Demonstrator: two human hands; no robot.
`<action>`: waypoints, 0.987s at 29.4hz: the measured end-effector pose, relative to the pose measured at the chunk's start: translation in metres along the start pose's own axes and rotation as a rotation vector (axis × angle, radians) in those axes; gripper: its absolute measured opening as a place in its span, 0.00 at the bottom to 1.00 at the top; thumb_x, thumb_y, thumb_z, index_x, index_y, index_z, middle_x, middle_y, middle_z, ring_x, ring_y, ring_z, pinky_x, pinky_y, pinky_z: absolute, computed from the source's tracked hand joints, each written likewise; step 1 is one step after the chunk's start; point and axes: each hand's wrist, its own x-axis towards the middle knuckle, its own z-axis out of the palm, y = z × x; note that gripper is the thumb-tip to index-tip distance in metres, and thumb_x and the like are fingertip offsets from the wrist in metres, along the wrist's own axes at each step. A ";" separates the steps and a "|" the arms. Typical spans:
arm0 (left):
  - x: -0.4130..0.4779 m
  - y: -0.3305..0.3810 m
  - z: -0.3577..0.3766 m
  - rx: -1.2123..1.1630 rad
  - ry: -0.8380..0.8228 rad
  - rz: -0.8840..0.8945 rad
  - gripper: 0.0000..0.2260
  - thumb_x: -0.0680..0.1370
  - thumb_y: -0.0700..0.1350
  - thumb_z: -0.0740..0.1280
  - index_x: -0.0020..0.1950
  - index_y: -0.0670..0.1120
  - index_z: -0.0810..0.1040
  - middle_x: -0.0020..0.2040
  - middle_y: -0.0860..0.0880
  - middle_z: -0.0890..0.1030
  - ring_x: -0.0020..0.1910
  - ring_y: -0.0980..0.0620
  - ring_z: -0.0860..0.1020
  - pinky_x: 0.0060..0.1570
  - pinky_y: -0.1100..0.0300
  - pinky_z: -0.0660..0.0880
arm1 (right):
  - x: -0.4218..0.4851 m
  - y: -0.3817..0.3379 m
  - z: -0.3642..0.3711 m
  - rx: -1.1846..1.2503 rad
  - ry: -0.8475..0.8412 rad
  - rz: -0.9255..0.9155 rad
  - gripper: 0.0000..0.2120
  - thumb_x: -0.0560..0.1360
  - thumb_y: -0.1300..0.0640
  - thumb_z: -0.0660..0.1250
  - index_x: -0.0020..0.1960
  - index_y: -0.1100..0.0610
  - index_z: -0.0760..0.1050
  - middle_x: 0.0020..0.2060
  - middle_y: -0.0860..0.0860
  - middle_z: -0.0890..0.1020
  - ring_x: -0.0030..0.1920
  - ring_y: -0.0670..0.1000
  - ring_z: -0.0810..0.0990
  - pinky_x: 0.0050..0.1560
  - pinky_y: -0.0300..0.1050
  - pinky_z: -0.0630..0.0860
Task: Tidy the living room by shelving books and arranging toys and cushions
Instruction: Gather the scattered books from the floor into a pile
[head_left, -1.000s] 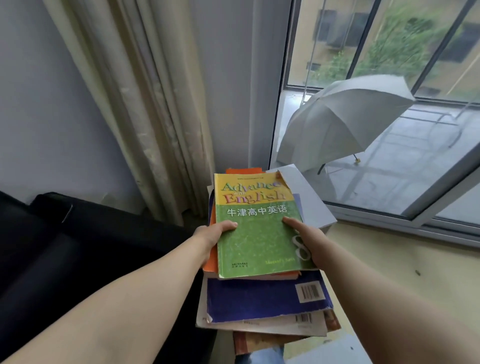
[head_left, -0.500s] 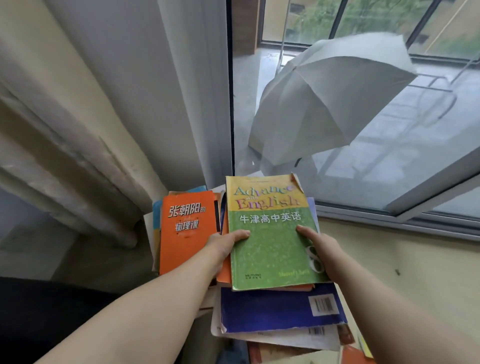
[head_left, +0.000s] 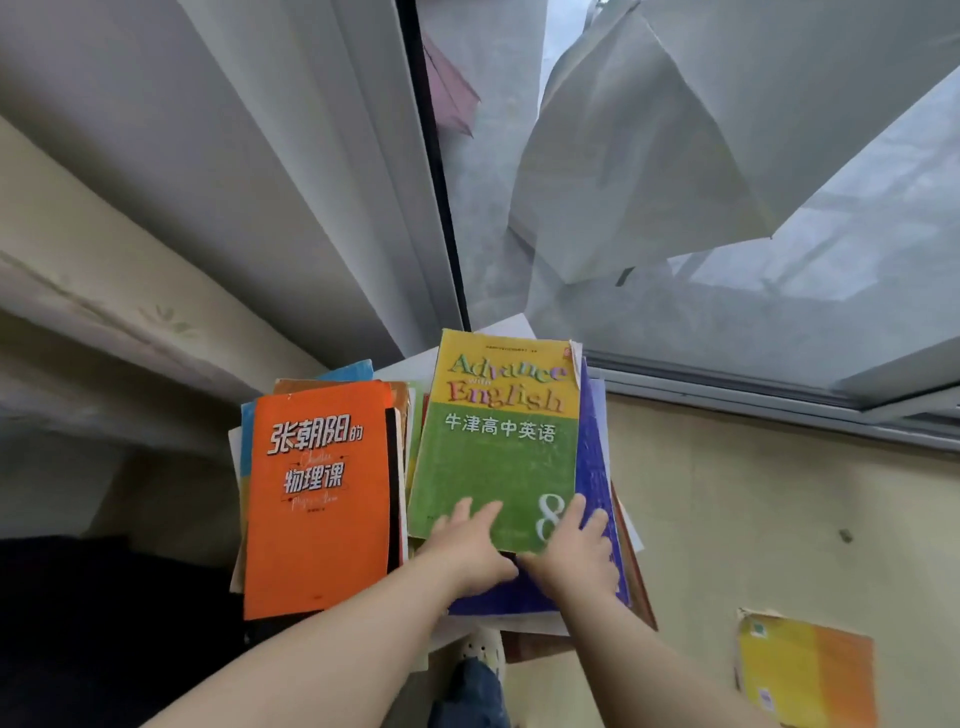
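On the pile (head_left: 593, 457), beside the orange book (head_left: 318, 499), the green book (head_left: 498, 447) is laid with its long axis running straight away. Its near edge is pressed equally by left hand (head_left: 470, 548) and right hand (head_left: 574, 553), fingers flat, nothing clasped.

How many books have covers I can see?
4: the orange book on top at left, the green book beside it, the blue book under the green one, the yellow book alone on the floor. More hide underneath.

Two hands (head_left: 470, 551) (head_left: 574, 558), two book stacks (head_left: 317, 519) (head_left: 498, 457), one floor book (head_left: 805, 670), one umbrella (head_left: 649, 156)
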 end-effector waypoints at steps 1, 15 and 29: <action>0.000 0.003 0.006 0.064 -0.046 0.005 0.37 0.73 0.49 0.66 0.77 0.59 0.50 0.78 0.50 0.39 0.76 0.41 0.47 0.71 0.44 0.59 | 0.000 0.001 0.006 -0.054 0.045 -0.002 0.46 0.74 0.49 0.68 0.77 0.55 0.37 0.76 0.58 0.44 0.73 0.59 0.57 0.67 0.53 0.64; -0.003 -0.017 0.005 -0.019 0.019 0.130 0.36 0.75 0.52 0.66 0.77 0.54 0.50 0.77 0.52 0.50 0.74 0.49 0.59 0.64 0.58 0.65 | 0.011 0.007 0.006 -0.006 0.047 -0.049 0.46 0.73 0.54 0.68 0.77 0.55 0.39 0.75 0.58 0.49 0.71 0.61 0.60 0.67 0.54 0.65; -0.129 -0.091 0.073 -0.227 0.290 0.229 0.13 0.77 0.47 0.64 0.61 0.48 0.75 0.57 0.50 0.78 0.54 0.51 0.75 0.52 0.59 0.73 | -0.155 0.084 0.072 0.587 0.092 -0.156 0.10 0.73 0.63 0.66 0.37 0.55 0.68 0.34 0.49 0.73 0.35 0.47 0.71 0.32 0.37 0.68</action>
